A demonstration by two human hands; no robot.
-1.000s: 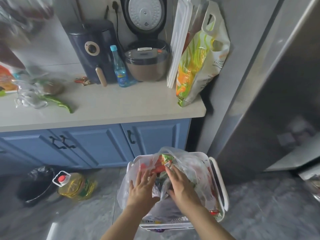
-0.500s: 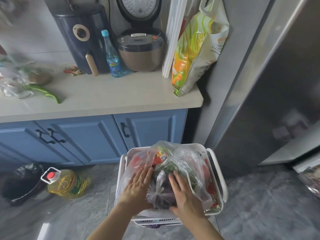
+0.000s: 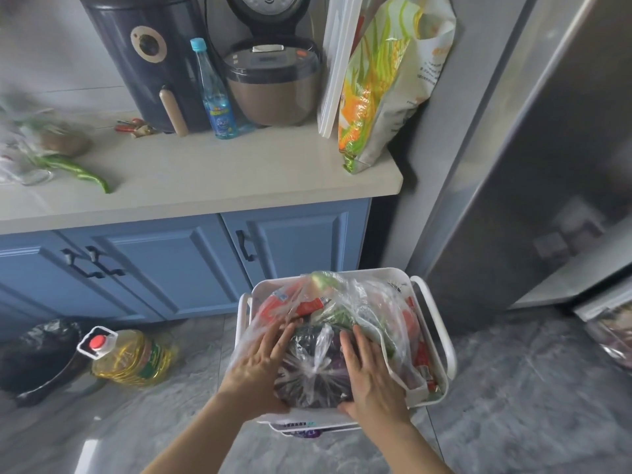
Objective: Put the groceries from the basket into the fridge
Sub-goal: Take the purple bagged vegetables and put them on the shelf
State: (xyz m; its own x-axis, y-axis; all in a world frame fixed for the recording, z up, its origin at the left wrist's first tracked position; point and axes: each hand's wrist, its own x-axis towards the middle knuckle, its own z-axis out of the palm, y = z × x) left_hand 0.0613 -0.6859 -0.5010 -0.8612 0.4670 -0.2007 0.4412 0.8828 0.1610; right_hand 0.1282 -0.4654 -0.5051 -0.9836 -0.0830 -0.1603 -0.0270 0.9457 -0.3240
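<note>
Beside the grey fridge point(image 3: 533, 159), the white basket point(image 3: 441, 340) on the floor held a knotted clear bag point(image 3: 314, 367) of what looked like dark produce, cupped between the left hand point(image 3: 256, 367) and right hand point(image 3: 369, 374), fingers point(image 3: 352, 347) spread against it.

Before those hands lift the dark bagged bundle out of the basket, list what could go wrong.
1. Both hands, left and right, press flat against the dark bagged bundle rather than curling round it; the slick plastic could slip.
2. The large clear bag drapes over the right hand and other groceries, so lifting may drag it along.
3. The white basket looks crammed; loosened items could spill onto the floor.
</note>
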